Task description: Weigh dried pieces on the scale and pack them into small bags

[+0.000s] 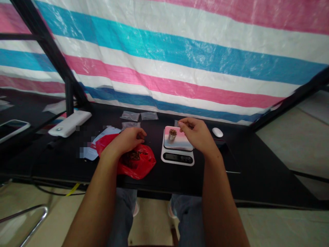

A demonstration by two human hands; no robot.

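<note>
A white kitchen scale (165,156) with a digital display lies in front of me. On its plate stands a small metal cup (172,138) heaped with brown pieces. My right hand (196,134) is just right of the cup, thumb and forefinger closed together; anything between them is too small to make out. To the left, an opened red plastic bag (147,159) holds more brown pieces (132,157). Over the bag's far side is my left hand (130,139), its fingers loosely bent and the thumb a little apart, with nothing visible in it.
Several small clear plastic bags (130,115) lie behind the red bag. A white mouse (217,132) and a dark flat device (227,154) are on the right. Leftward are a white power bank (70,123) and a phone (12,129). A striped sheet (164,51) hangs behind the black table (267,171).
</note>
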